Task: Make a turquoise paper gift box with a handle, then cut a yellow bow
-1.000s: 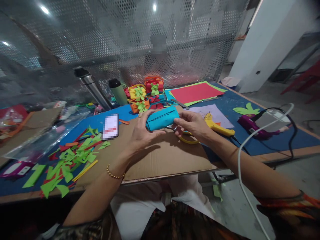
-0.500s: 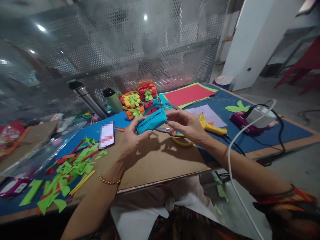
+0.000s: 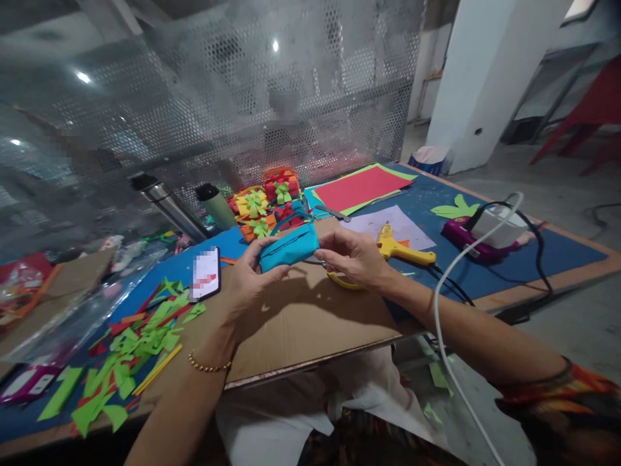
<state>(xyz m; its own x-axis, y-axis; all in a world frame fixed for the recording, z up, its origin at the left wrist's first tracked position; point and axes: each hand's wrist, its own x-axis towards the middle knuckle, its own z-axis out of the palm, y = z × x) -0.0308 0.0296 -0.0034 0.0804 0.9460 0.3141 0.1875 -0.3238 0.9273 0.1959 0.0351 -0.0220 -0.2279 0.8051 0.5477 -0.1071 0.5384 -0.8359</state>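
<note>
A small blue paper handbag with a thin strap on top is held above the brown cardboard sheet. My left hand wraps round its left end, thumb along the lower front edge. At the right end, the fingers of my right hand are pinched together against the bag's side. Under my right hand lie scissors with yellow handles, partly hidden. A yellow glue gun rests just beyond that hand on a pale purple sheet.
Several finished paper bags with green bows stand behind. Red sheets lie at the back. On the left are green scraps and a phone. A white cable crosses in front of my right forearm.
The view has shifted slightly. My hands have lowered the blue bag a little and tilted it closer to level. My right fingers have closed in on its right end.
</note>
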